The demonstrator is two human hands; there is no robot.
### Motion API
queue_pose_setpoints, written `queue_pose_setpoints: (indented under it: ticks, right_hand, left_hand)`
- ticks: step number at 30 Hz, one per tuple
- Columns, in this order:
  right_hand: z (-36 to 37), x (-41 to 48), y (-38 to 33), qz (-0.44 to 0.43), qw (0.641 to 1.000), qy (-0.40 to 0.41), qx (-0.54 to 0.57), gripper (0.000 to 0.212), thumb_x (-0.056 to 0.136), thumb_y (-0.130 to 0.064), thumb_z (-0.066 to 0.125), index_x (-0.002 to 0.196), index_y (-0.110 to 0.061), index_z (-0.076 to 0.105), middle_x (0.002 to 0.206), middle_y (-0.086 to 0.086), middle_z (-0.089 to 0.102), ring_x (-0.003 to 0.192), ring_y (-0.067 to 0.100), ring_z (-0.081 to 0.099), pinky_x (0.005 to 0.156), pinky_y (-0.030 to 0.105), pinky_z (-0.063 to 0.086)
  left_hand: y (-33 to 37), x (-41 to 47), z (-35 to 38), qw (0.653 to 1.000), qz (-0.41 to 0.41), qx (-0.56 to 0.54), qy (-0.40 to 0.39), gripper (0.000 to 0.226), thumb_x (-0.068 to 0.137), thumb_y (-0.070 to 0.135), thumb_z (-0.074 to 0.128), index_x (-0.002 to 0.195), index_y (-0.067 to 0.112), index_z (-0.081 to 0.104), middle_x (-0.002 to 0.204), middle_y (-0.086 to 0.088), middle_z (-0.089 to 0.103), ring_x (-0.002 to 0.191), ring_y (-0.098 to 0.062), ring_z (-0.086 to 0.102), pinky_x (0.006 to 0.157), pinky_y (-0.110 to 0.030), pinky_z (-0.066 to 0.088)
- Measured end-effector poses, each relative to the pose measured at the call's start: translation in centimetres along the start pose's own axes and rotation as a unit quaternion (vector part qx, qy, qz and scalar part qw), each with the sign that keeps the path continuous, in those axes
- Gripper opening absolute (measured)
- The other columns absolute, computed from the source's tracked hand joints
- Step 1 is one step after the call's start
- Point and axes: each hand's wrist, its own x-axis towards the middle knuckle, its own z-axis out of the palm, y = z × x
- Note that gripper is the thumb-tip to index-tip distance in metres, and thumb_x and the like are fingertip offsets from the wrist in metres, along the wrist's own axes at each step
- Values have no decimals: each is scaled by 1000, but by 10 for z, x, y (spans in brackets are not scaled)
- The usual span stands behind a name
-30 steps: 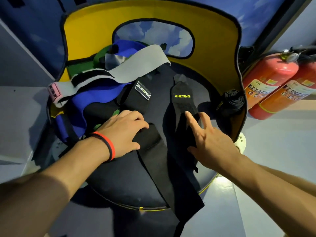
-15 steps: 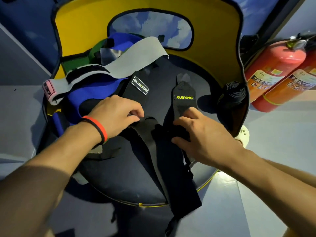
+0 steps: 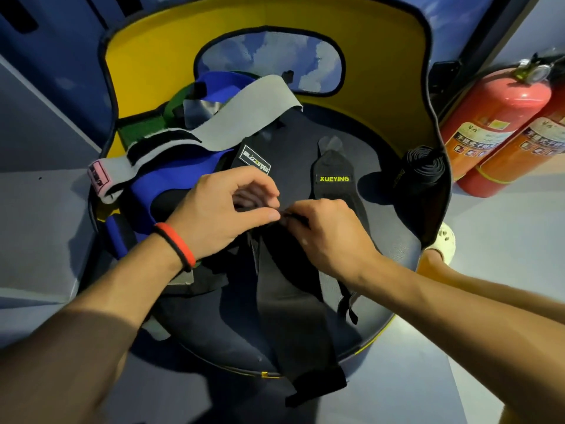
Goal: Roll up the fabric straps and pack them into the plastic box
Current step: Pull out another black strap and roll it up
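A long black strap lies down the middle of the round dark seat, its lower end hanging over the front edge. My left hand and my right hand meet at its upper end and pinch it between thumb and fingers. Another black strap marked XUEYING lies just right of my hands. One marked BLIZZSTAR lies above my left hand. A rolled black strap stands at the seat's right edge. Blue, grey and green straps pile up at the left. No plastic box shows.
The chair's yellow backrest curves round the far side of the seat. Two red fire extinguishers lean against the wall at the right. A foot in a white shoe is on the grey floor beside the seat.
Both hands have come together from flat on the fabric and now pinch the upper end of the middle black strap. The view has moved closer.
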Motion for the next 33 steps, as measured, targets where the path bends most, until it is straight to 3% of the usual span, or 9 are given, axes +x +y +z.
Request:
queue_pose_setpoints:
  ticks: [4, 9, 13, 15, 17, 19, 25, 30, 33]
  right_hand:
    - [-12, 9, 3, 109, 984, 40, 139, 23, 99, -25, 56, 86, -12, 69, 69, 3, 65, 67, 18, 60, 56, 30, 40]
    - [-22, 4, -8, 141, 924, 85, 346, 9, 97, -21, 65, 90, -18, 69, 66, -5, 67, 52, 8, 59, 50, 31, 50]
    - [-9, -1, -5, 168, 877, 15, 449, 28, 80, -22, 86, 101, -20, 69, 95, 5, 77, 88, 24, 75, 80, 45, 63]
    - [-4, -3, -4, 177, 874, -10, 453, 28, 78, -17, 86, 103, -18, 73, 97, 3, 78, 94, 24, 75, 91, 49, 60]
    - [-3, -6, -4, 181, 885, -22, 428, 20, 82, -12, 82, 100, -18, 75, 94, 1, 79, 93, 21, 75, 92, 47, 59]
    - [-5, -5, -5, 178, 896, -23, 405, 15, 84, -9, 80, 95, -17, 75, 89, -1, 78, 87, 19, 75, 86, 42, 60]
    - [-18, 1, -3, 150, 941, -27, 303, 9, 85, -17, 79, 91, -19, 72, 81, -2, 76, 77, 17, 74, 71, 38, 61]
    - [-22, 3, -6, 207, 921, -66, 323, 28, 85, -15, 82, 105, -11, 64, 95, 10, 72, 69, 24, 73, 48, 27, 53]
    - [-26, 4, -9, 206, 919, -105, 318, 26, 86, -10, 80, 105, -9, 62, 88, 11, 70, 52, 17, 68, 42, 23, 49]
  left_hand:
    - [-11, -4, -8, 992, -90, 72, -55, 55, 78, 22, 84, 126, 38, 61, 120, 17, 61, 103, 2, 65, 95, -25, 54]
    - [-7, -2, 10, 986, -149, 23, 70, 17, 90, 26, 71, 95, 40, 64, 84, 12, 74, 71, -7, 72, 78, -35, 61]
    - [-3, 3, 18, 975, -167, -59, 137, 13, 90, 13, 71, 97, 24, 70, 80, -1, 75, 73, -14, 73, 71, -33, 62]
    - [-3, 4, 18, 971, -162, -120, 127, 25, 81, 2, 78, 97, 20, 69, 88, 0, 76, 81, -13, 73, 71, -22, 58]
    - [-5, 5, 19, 978, -145, -103, 112, 34, 74, -1, 83, 97, 20, 69, 93, 0, 76, 87, -14, 74, 78, -25, 57]
    - [-6, 5, 19, 981, -129, -82, 119, 35, 73, -1, 85, 95, 22, 68, 93, 2, 77, 89, -15, 74, 83, -29, 58]
    - [3, 6, 18, 988, -56, 36, 142, 30, 73, 3, 85, 87, 22, 65, 80, 12, 74, 77, -2, 70, 70, -9, 48]
    - [8, 5, 17, 977, -28, 151, 148, 28, 74, 7, 84, 87, 18, 62, 80, 9, 65, 76, -5, 62, 65, -9, 45]
    - [10, 4, 18, 974, -34, 181, 132, 27, 76, 9, 84, 86, 16, 59, 74, 14, 55, 70, 2, 54, 60, -3, 37]
